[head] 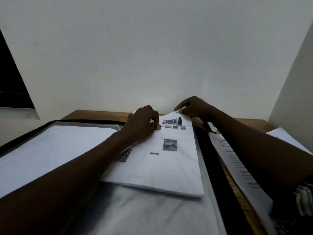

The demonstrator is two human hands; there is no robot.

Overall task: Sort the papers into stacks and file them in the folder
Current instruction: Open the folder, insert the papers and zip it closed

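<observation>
Fingers [183, 103] of your right hand [194, 108] pinch the papers' lifted far edge; your left hand [144, 122] is curled, thumb on the page, though whether it grips a sheet is unclear.
The papers [162, 168] lie on the open folder's [211, 158] right half, long axis running away from you, heading toward the wall. Anchor with the thumb, square the far edge, and feed straight along that axis.

- My left hand [142, 123], fingers curled, pinches the sheet [169, 167] with its thumb.
- My right hand [194, 107] pinches its far edge; both forearms reach forward.
</observation>
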